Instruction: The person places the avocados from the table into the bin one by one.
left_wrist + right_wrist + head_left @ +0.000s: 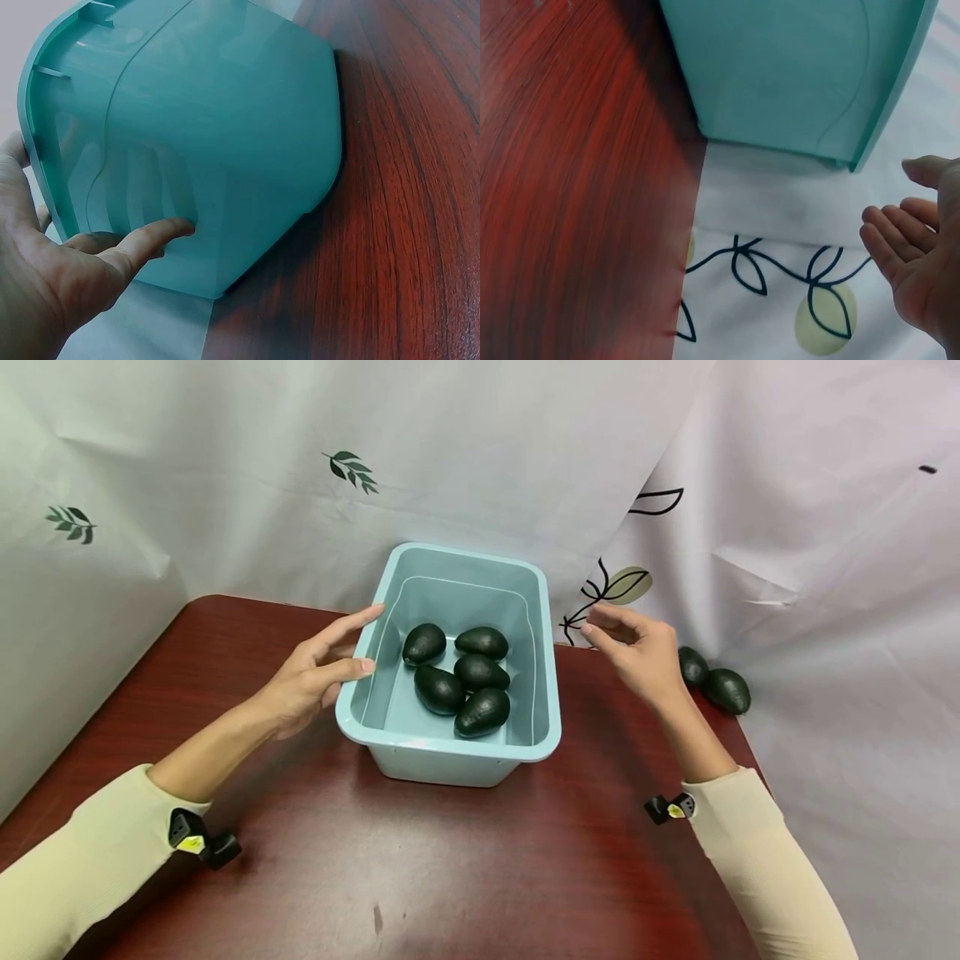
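A light blue plastic bin [450, 768] stands on the table with several dark green avocados [439, 690] on its floor. At the bin's left side is my left hand [303, 681], thumb and index finger extended to the rim. Other fingers of that hand [82, 270] lie against the outer wall below the rim in the left wrist view. Apart from the bin, on its right, my right hand [637, 652] is raised with nothing in it. Its fingers [889, 232] are loosely bent beside the bin's rim in the right wrist view.
Two more avocados [726, 691] sit at the table's right edge, beyond the right forearm. The dark red wooden table [450, 868] extends toward me. A pale cloth [480, 452] with leaf prints hangs behind the bin and along the sides.
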Tool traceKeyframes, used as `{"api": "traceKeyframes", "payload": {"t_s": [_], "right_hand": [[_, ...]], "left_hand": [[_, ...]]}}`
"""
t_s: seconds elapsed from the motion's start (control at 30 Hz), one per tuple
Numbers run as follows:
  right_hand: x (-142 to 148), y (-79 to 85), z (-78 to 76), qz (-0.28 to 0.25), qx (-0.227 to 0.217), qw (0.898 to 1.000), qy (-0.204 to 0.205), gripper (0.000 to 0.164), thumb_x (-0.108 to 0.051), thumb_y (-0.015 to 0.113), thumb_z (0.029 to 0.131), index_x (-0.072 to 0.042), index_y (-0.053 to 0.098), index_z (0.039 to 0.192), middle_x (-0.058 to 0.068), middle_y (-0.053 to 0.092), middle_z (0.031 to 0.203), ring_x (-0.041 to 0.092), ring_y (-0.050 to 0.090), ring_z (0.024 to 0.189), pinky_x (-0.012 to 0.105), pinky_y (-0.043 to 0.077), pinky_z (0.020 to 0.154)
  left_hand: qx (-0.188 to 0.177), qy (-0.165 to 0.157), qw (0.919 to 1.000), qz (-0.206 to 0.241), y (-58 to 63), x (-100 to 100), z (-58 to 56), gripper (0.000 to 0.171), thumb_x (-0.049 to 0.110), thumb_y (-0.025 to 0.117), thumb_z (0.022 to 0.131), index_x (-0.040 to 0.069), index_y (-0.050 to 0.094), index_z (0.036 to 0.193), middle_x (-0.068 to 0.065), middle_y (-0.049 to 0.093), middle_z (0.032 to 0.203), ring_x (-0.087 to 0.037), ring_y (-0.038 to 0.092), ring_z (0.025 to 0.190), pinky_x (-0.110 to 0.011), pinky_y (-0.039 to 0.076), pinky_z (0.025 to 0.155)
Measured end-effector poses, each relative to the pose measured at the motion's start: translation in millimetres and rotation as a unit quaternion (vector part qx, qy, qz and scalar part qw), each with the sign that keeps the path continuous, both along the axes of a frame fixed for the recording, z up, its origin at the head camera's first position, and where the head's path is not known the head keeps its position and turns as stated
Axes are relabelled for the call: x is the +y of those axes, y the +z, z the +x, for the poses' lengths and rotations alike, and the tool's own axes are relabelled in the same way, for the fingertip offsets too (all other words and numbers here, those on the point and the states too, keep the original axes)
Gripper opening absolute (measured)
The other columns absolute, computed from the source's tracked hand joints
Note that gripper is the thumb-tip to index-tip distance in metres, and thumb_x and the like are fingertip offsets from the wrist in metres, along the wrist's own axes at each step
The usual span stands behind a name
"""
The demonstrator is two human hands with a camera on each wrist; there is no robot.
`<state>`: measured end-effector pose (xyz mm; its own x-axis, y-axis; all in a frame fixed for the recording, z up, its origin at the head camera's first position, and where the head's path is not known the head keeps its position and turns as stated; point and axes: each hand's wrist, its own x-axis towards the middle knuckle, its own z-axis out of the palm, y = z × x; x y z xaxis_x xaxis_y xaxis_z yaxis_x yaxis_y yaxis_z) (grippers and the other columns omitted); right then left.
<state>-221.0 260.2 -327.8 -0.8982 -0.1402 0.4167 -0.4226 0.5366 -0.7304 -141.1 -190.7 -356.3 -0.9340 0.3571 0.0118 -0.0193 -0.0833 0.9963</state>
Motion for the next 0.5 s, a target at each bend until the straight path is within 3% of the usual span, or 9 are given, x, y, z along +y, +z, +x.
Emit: {"api": "traceKeyframes", "payload": {"t_s": [0.5], "right_hand": [[40, -12.9, -7.2, 0.002, -0.07, 0.995, -0.074, 0.047, -0.034, 0.086, 0.102, -0.007, 0.08, 0.14, 0.019, 0.08, 0.136, -0.018, 0.072, 0.1, 0.006, 0.055, 0.092]], "left_hand": [[-0.006, 0.002, 1.0, 0.003, 0.0, 0, 1.0, 0.076, 0.008, 0.063, 0.111, 0.034, 0.037, 0.177, -0.008, 0.067, 0.148, -0.02, 0.081, 0.117, -0.04, 0.07, 0.094]]}}
